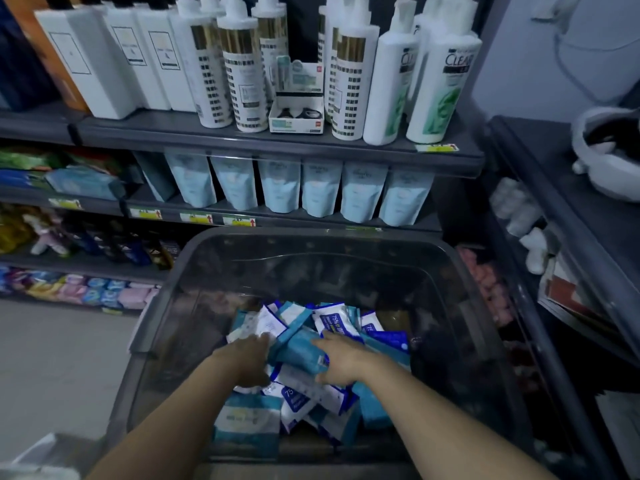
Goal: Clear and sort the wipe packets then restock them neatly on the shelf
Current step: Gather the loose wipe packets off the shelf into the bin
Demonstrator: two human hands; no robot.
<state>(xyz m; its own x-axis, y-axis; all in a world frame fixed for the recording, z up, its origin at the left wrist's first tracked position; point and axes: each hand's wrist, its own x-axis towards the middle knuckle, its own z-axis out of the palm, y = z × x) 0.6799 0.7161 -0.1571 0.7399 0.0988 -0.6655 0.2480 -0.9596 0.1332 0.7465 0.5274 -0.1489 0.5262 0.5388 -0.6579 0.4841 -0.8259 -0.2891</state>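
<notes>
Glossy teal and blue-white wipe packets (313, 396) lie heaped in the translucent grey plastic bin (157, 306) at six o'clock. Left hand (251, 358) at nine, right hand (341, 362) at three, grip a teal bundle (298, 351) between them. Probably light, soft, slippery: squeeze flat faces.

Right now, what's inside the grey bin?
The bin holds a jumbled pile of teal packets and white-and-blue packets. The left grip and right grip rest on the teal ones mid-pile. Lower layers and the bin floor are hidden beneath pile and arms.
</notes>
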